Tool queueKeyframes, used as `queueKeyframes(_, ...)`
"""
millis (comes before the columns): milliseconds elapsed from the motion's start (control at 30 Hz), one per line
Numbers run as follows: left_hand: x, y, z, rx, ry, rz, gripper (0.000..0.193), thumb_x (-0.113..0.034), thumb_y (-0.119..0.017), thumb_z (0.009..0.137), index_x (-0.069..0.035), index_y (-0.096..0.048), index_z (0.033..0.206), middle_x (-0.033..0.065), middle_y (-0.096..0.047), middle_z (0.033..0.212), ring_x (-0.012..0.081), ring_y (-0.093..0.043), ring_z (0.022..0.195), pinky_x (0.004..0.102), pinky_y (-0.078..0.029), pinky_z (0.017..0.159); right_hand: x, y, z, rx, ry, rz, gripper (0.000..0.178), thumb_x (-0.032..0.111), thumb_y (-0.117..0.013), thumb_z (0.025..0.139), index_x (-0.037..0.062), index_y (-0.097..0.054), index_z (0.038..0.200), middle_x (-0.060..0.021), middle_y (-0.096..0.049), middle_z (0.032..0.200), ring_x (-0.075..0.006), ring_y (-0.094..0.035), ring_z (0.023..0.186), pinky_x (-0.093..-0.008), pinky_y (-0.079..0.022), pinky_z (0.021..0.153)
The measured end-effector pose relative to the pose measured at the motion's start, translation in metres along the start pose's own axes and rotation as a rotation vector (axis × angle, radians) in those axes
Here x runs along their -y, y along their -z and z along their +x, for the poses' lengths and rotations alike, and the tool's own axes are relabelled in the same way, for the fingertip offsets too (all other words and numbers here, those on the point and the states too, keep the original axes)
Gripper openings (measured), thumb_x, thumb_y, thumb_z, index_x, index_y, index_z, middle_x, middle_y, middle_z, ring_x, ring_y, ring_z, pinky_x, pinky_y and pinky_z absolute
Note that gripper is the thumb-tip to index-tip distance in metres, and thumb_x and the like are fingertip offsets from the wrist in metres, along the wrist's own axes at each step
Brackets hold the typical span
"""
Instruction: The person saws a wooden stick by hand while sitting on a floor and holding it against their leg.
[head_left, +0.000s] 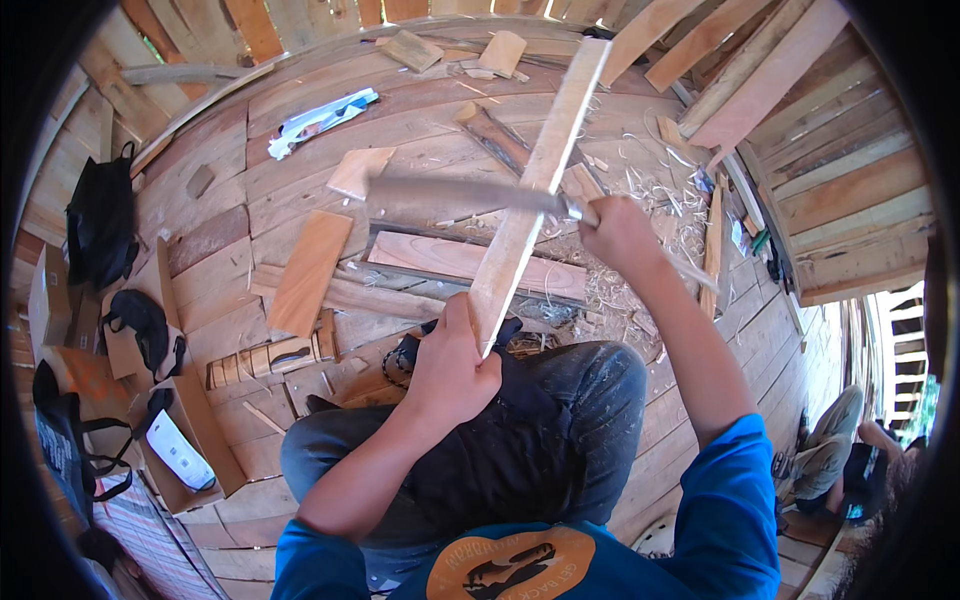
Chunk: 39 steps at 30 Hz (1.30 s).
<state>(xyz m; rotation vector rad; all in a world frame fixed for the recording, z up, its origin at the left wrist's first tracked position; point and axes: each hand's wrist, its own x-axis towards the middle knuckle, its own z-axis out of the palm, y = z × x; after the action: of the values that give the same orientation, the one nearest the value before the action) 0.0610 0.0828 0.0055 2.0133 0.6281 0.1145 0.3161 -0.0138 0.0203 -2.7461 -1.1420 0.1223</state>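
My left hand grips the near end of a long pale wooden slat that runs up and away toward the far wall. My right hand is closed on the handle of a long-bladed knife, blurred by motion; its blade lies across the slat about halfway up and points left. I sit on a plank floor with my knees in dark dusty trousers below the slat.
Wood offcuts and boards lie on the floor, with shavings to the right. Black bags and a cardboard box sit at left. Stacked planks lean at upper right. Another person sits at lower right.
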Motion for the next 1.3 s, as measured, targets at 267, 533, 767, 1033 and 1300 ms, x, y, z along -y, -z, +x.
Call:
queueKeyframes(267, 0.002, -0.007, 0.004, 0.011, -0.036, 0.024, 0.052, -0.005, -0.061, 0.070, 0.009, -0.037, 0.114, 0.0316, -0.056, 0.093, 0.0478, -0.059, 0.083, 0.0517, -0.048, 0.073, -0.050, 0.004, 0.027, -0.096, -0.052, -0.164, 0.021, 0.020, -0.060, 0.077, 0.0021, -0.069, 0.081, -0.0232, -0.066, 0.081, -0.0382, -0.066, 0.080, -0.0457, -0.054, 0.074)
queueKeyframes(533, 0.005, 0.002, 0.010, -0.051, 0.030, 0.002, 0.059, -0.005, -0.060, 0.070, 0.005, -0.036, 0.123, 0.0331, -0.058, 0.088, 0.0508, -0.056, 0.086, 0.0527, -0.045, 0.077, -0.026, -0.007, 0.047, -0.113, -0.093, -0.131, 0.022, 0.021, -0.059, 0.077, 0.0020, -0.068, 0.083, -0.0220, -0.066, 0.081, -0.0381, -0.066, 0.080, -0.0459, -0.054, 0.075)
queueKeyframes(767, 0.006, 0.011, 0.008, -0.049, 0.028, 0.071, 0.051, -0.007, -0.060, 0.071, 0.007, -0.037, 0.114, 0.0323, -0.054, 0.098, 0.0492, -0.058, 0.086, 0.0521, -0.048, 0.076, 0.013, -0.015, 0.012, -0.042, 0.063, -0.006, 0.016, 0.017, -0.062, 0.076, 0.0016, -0.066, 0.076, -0.0227, -0.064, 0.073, -0.0391, -0.064, 0.071, -0.0460, -0.053, 0.071)
queueKeyframes(1033, -0.005, 0.007, -0.001, -0.022, -0.055, 0.008, 0.057, -0.007, -0.061, 0.069, 0.008, -0.035, 0.118, 0.0327, -0.056, 0.093, 0.0500, -0.058, 0.083, 0.0535, -0.047, 0.076, -0.046, 0.022, 0.054, -0.224, -0.105, -0.038, 0.020, 0.019, -0.062, 0.077, 0.0002, -0.066, 0.078, -0.0251, -0.064, 0.077, -0.0397, -0.065, 0.078, -0.0468, -0.053, 0.074)
queueKeyframes(1300, 0.001, 0.013, -0.002, -0.078, -0.062, 0.021, 0.058, -0.006, -0.059, 0.070, 0.008, -0.033, 0.119, 0.0342, -0.056, 0.090, 0.0510, -0.058, 0.082, 0.0543, -0.047, 0.075, -0.003, 0.007, 0.021, -0.053, 0.120, 0.062, 0.018, 0.018, -0.060, 0.079, 0.0021, -0.067, 0.079, -0.0260, -0.064, 0.076, -0.0409, -0.064, 0.075, -0.0466, -0.052, 0.075)
